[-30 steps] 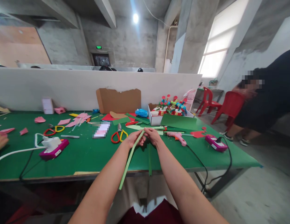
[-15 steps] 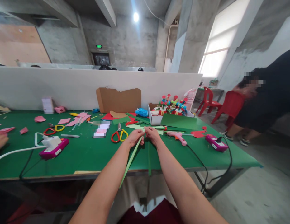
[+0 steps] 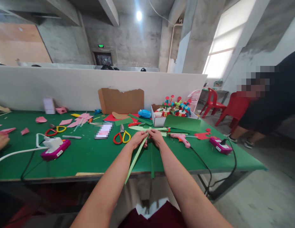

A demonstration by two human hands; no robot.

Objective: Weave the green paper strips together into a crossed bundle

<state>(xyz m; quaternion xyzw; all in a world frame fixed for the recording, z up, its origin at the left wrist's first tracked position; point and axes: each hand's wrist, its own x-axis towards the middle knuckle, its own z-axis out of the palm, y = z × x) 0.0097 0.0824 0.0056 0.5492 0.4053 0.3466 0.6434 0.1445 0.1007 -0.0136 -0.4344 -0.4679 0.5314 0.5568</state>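
Observation:
Two long paper strips meet between my hands above the green table. My left hand [image 3: 138, 140] is closed on the light green paper strip [image 3: 133, 164], which slants down to the left past the table's front edge. My right hand [image 3: 156, 136] pinches at the upper end, fingertips against those of my left. A darker green paper strip [image 3: 152, 161] hangs straight down below my right hand; its top is hidden by the fingers. Red-and-yellow-handled scissors [image 3: 122, 134] lie just left of my hands. To the right rests a pink glue gun [image 3: 182, 138].
A white box [image 3: 159, 121] of small colourful figures stands behind, beside green card [image 3: 182, 123]. Purple power strips [image 3: 55, 151] [image 3: 220, 146] sit at both sides with cables. Pink paper pieces [image 3: 78, 121] and a phone [image 3: 104, 130] lie left. Another person's hand [image 3: 0, 142] is at far left.
The light green strip's loose lower end has swung slightly up and to the right. My hands stay together in nearly the same place, fingers shifted a little at the strips' top.

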